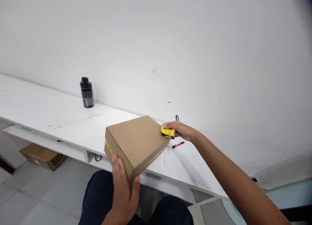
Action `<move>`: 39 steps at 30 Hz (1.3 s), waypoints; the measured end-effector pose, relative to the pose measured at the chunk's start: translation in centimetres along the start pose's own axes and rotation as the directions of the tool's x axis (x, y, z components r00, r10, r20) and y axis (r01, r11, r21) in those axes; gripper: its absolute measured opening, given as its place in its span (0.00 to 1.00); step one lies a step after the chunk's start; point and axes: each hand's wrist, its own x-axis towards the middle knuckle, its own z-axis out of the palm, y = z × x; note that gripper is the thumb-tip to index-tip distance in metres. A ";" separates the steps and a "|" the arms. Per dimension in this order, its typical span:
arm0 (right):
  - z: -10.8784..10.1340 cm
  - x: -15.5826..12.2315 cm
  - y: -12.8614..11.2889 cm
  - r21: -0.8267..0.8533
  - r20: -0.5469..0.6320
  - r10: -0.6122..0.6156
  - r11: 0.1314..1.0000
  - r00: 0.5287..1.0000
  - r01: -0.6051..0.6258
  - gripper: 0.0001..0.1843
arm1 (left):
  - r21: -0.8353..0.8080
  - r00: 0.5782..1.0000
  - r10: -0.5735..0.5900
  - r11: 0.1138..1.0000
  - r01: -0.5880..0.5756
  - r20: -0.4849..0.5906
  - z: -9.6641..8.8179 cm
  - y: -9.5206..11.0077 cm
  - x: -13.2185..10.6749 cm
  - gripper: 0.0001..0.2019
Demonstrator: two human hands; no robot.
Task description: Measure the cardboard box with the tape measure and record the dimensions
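A brown cardboard box (138,138) is tilted over the front edge of the white desk. My left hand (123,182) grips its near left corner, fingers along the left side and thumb toward the front. A narrow yellow strip (109,147) runs along that left side and passes under my fingertips; whether it is a tape blade I cannot tell. At the box's far right corner, my right hand (179,129) is closed around a yellow tape measure (167,132), which touches or nearly touches the box.
Right of the box, a red and black pen (178,145) lies by a white paper sheet (185,161) on the desk (70,109). A black bottle (87,93) stands by the wall at left. Another cardboard box (42,155) is below the desk. My knees are under the front edge.
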 end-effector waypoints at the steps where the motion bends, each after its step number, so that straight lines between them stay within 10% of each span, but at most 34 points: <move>1: 0.4 0.2 0.0 -0.001 -0.019 -0.016 1.000 1.000 0.016 0.18 | 0.014 1.000 -0.019 1.000 0.018 0.021 0.6 0.4 -0.7 0.43; 8: 6.2 -2.4 -0.4 0.004 -0.292 -0.201 0.977 0.935 0.212 0.29 | 0.021 0.953 0.130 0.990 -0.141 0.273 -0.3 4.5 -3.2 0.42; 14: 11.5 -9.3 0.7 0.215 -0.215 -0.163 0.954 0.963 0.210 0.30 | 0.000 0.927 0.375 0.927 -0.375 0.001 -5.0 2.8 4.5 0.35; 21: 14.0 -13.4 1.0 0.371 -0.216 -0.180 0.894 0.960 0.251 0.29 | 0.000 0.686 0.724 0.688 -0.726 0.067 -8.0 1.7 10.7 0.12; 31: 11.9 -12.2 3.4 -0.020 -0.575 -0.334 0.918 0.747 0.396 0.24 | 0.157 0.904 0.412 0.891 -0.425 0.113 -6.6 -8.0 18.2 0.07; 39: 12.3 -13.9 6.9 -0.178 -0.597 -0.371 0.926 0.711 0.334 0.24 | 0.098 0.879 0.405 0.893 -0.440 0.253 -7.1 -10.8 18.4 0.09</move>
